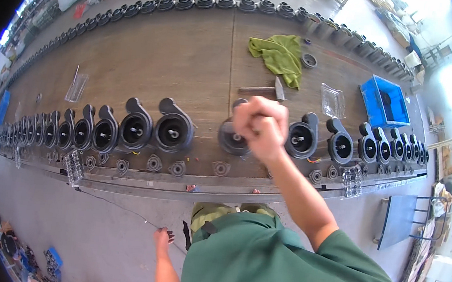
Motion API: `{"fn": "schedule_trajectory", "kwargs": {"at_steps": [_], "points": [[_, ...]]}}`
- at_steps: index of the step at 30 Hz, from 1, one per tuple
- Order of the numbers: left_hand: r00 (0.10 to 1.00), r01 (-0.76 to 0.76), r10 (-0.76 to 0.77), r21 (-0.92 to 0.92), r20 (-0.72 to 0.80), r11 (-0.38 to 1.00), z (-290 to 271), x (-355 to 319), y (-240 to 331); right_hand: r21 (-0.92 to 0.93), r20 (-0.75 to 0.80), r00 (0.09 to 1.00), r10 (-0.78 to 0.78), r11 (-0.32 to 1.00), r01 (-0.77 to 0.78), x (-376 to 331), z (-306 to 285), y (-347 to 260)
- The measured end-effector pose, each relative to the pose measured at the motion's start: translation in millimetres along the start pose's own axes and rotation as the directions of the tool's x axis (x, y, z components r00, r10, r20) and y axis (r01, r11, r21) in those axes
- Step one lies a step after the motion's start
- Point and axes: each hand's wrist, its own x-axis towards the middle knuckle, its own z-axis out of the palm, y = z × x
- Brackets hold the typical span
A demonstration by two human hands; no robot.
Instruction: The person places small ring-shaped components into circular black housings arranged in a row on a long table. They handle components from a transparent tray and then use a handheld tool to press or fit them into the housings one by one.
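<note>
My right hand [265, 126] is closed above a black round housing [232, 142] with a curved spout, in the row along the table's near side. The hand covers part of that housing, and whatever the fingers hold is hidden. Another black housing [173, 133] stands to the left, and one more [301, 140] to the right. My left hand [163, 236] hangs low beside my body, away from the table. Its fingers are curled, with something dark at their tips that is too small to name. A thin cord [113, 204] runs up to this hand.
Beyond my right hand lie a hammer [265, 91], a green cloth [279, 58] and a metal ring [308, 61]. A blue bin [385, 102] stands at the right. Small flanges [221, 168] and clear plastic trays [73, 167] line the near edge. More housings [186, 1] row the far edge.
</note>
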Motion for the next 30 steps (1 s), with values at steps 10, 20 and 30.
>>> {"fn": "schedule_trajectory", "kwargs": {"at_steps": [10,20,30], "points": [[0.999,0.007,-0.013,0.115,0.052,0.993,131.3,-108.6,-85.7,-0.162,-0.150,0.962,0.230,0.954,-0.253,-92.6,-195.3,-15.6],[0.989,0.141,-0.134,0.134,-0.055,0.981,132.4,-123.9,-117.3,-0.222,-0.139,0.964,0.227,0.942,-0.253,-108.6,-209.3,17.9],[0.991,-0.110,0.091,0.194,0.101,0.975,175.1,-68.4,-32.7,-0.264,-0.146,0.962,0.229,0.928,-0.261,-106.9,-213.1,26.6]]}}
